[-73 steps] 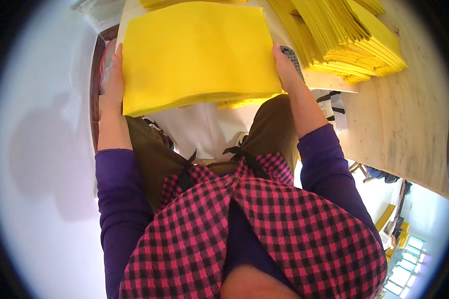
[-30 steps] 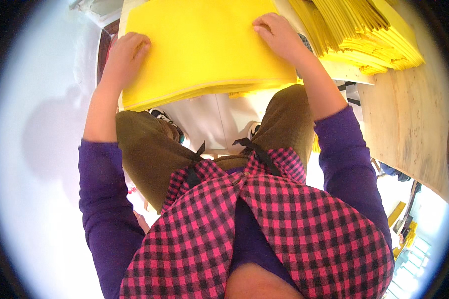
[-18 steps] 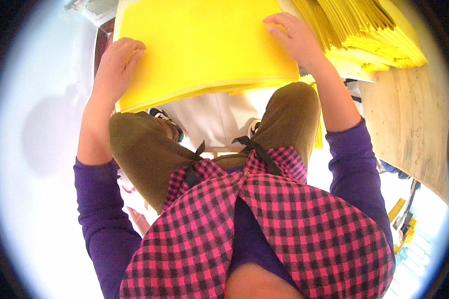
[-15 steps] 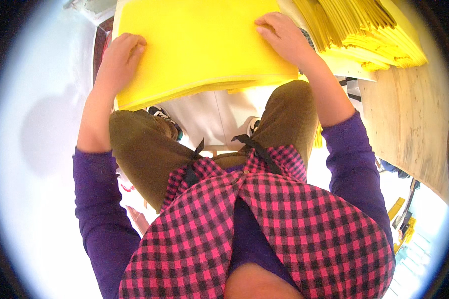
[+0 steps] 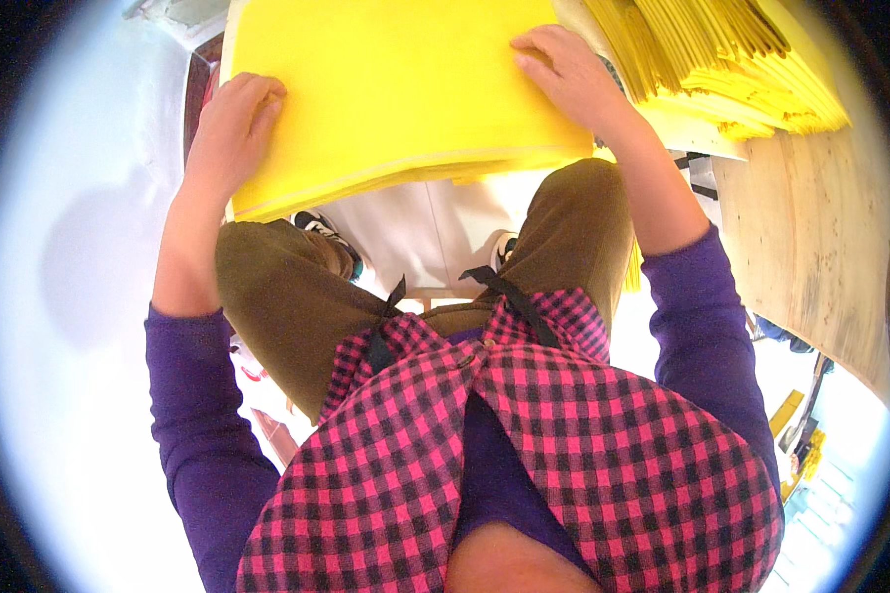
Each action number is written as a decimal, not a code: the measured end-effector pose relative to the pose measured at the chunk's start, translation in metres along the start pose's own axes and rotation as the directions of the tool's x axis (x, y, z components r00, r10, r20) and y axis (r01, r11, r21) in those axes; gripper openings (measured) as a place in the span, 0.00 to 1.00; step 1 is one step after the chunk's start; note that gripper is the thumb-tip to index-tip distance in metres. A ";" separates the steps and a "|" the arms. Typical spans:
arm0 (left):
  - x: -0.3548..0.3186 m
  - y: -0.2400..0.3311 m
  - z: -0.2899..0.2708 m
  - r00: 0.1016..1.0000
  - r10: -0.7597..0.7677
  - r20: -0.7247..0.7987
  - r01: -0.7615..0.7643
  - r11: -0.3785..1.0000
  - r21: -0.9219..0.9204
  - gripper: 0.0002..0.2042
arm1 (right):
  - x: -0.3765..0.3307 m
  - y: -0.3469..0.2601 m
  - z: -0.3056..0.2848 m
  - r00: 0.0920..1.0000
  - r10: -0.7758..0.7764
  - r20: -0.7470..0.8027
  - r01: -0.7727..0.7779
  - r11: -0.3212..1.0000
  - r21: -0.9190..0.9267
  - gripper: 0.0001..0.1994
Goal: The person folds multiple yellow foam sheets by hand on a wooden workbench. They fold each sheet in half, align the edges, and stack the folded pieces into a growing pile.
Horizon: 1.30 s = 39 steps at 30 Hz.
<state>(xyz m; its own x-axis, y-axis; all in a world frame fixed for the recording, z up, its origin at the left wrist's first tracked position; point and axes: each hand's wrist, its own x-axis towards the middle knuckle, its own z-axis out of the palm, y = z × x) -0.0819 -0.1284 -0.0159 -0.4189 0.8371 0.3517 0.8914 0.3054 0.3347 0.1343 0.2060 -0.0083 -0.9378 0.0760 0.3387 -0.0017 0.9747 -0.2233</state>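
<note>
A stack of bright yellow sheets, which look like cloth, lies in front of me above my knees. Its near edge shows several layers and sags a little in the middle. My left hand rests on the left side of the stack, its fingers loosely bent and the thumb slightly apart. On the right side, my right hand lies with fingers stretched toward the middle and the thumb apart from them. Neither hand visibly grips a layer. The undersides of both hands are hidden.
Folded yellow pieces are piled at the far right, beside a wooden board. A pale wall runs along my left. My knees are under the stack's near edge, and yellow items sit low on the right.
Both hands have shifted very slightly, the left one a little toward me. The yellow stack stays in place.
</note>
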 end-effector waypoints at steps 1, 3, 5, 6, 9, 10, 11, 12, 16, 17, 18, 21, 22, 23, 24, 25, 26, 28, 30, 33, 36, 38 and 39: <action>0.007 -0.004 0.003 1.000 0.009 -0.023 -0.009 1.000 0.019 0.08 | 0.009 0.002 0.003 0.998 0.066 0.003 -0.066 0.998 -0.011 0.17; 0.023 -0.014 0.005 0.998 -0.043 -0.044 0.046 0.997 0.063 0.07 | 0.032 0.006 0.006 0.978 0.210 0.016 -0.209 0.977 -0.035 0.16; 0.027 -0.019 0.002 0.996 -0.070 -0.058 0.075 0.993 0.093 0.08 | 0.031 0.008 0.003 0.950 0.313 -0.012 -0.312 0.949 0.051 0.17; 0.027 -0.019 0.000 0.996 -0.072 -0.061 0.078 0.992 0.101 0.08 | 0.030 0.008 0.001 0.916 0.401 -0.004 -0.399 0.913 0.086 0.18; 0.011 -0.006 -0.009 0.998 -0.032 -0.059 0.036 0.998 0.057 0.08 | 0.029 0.008 -0.006 0.967 0.247 -0.067 -0.246 0.969 0.030 0.15; 0.001 0.001 -0.012 0.998 -0.011 -0.058 0.013 0.999 0.030 0.08 | 0.021 0.005 -0.008 0.987 0.133 -0.088 -0.130 0.991 0.040 0.15; -0.007 0.008 -0.013 0.999 -0.034 -0.028 0.034 0.999 0.008 0.08 | 0.004 0.000 -0.009 0.991 0.098 -0.087 -0.094 0.994 0.050 0.15; -0.015 0.014 -0.013 0.998 -0.057 0.003 0.057 0.998 -0.015 0.08 | -0.007 -0.005 -0.010 0.994 0.065 -0.084 -0.060 0.996 0.059 0.15; -0.009 0.016 -0.004 1.000 0.017 0.007 -0.017 0.997 0.071 0.08 | -0.001 -0.016 -0.003 0.997 0.076 0.007 -0.076 0.995 0.062 0.14; 0.000 0.012 -0.001 1.000 0.023 -0.006 -0.023 0.996 0.089 0.08 | 0.013 -0.015 -0.002 0.997 0.082 -0.011 -0.082 0.996 0.033 0.13; 0.011 0.006 0.000 0.999 0.030 -0.018 -0.027 0.994 0.107 0.08 | 0.021 -0.017 -0.003 0.986 0.164 0.006 -0.164 0.986 -0.014 0.13; 0.025 -0.002 -0.003 0.998 -0.051 -0.031 0.055 0.990 0.133 0.07 | 0.026 -0.019 -0.011 0.893 0.450 0.035 -0.451 0.888 0.087 0.18; 0.028 -0.003 -0.003 0.992 -0.128 -0.006 0.127 0.982 0.136 0.07 | 0.027 -0.018 -0.013 0.904 0.428 0.017 -0.428 0.900 0.086 0.18; 0.026 -0.002 -0.005 0.997 -0.064 -0.043 0.068 0.992 0.102 0.08 | 0.027 -0.017 -0.014 0.913 0.408 0.001 -0.406 0.910 0.084 0.18; 0.021 -0.001 -0.009 0.998 -0.036 -0.055 0.040 0.997 0.072 0.08 | 0.025 -0.015 -0.014 0.922 0.387 -0.013 -0.384 0.920 0.082 0.18; 0.014 0.001 -0.012 0.997 -0.006 -0.071 0.009 0.999 0.043 0.08 | 0.020 -0.013 -0.014 0.957 0.290 -0.023 -0.286 0.951 0.114 0.16; 0.006 0.004 -0.012 0.999 -0.045 -0.030 0.045 0.999 0.021 0.08 | 0.014 -0.011 -0.015 0.981 0.192 -0.036 -0.185 0.972 0.146 0.14; -0.005 0.007 -0.008 0.998 -0.064 0.023 0.065 0.998 -0.025 0.08 | 0.006 -0.010 -0.010 0.996 0.071 -0.048 -0.062 0.984 0.168 0.13; 0.000 0.003 0.000 0.997 -0.078 -0.005 0.078 0.997 0.014 0.08 | -0.001 -0.014 -0.002 1.000 0.009 -0.022 -0.006 0.989 0.147 0.13; 0.020 -0.009 0.005 0.998 -0.042 -0.046 0.045 0.997 0.066 0.08 | 0.020 -0.015 0.003 0.990 0.126 -0.069 -0.119 0.988 0.102 0.14; 0.026 -0.012 -0.002 0.996 -0.072 -0.048 0.075 0.995 0.071 0.08 | 0.018 -0.016 -0.009 0.920 0.389 0.045 -0.391 0.913 0.114 0.19; 0.023 -0.006 -0.004 0.996 -0.063 -0.060 0.065 0.997 0.042 0.08 | 0.022 -0.016 -0.012 0.974 0.225 -0.016 -0.222 0.971 0.093 0.15; 0.014 -0.001 -0.007 0.996 -0.037 -0.076 0.039 0.999 0.023 0.08 | 0.022 -0.016 -0.013 0.980 0.199 -0.024 -0.196 0.978 0.073 0.13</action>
<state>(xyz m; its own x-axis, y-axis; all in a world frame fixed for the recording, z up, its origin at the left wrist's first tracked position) -0.0897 -0.1198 -0.0047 -0.4638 0.7885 0.4040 0.8781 0.3485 0.3279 0.1179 0.1951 0.0142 -0.9110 0.2730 0.3090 0.1571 0.9227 -0.3520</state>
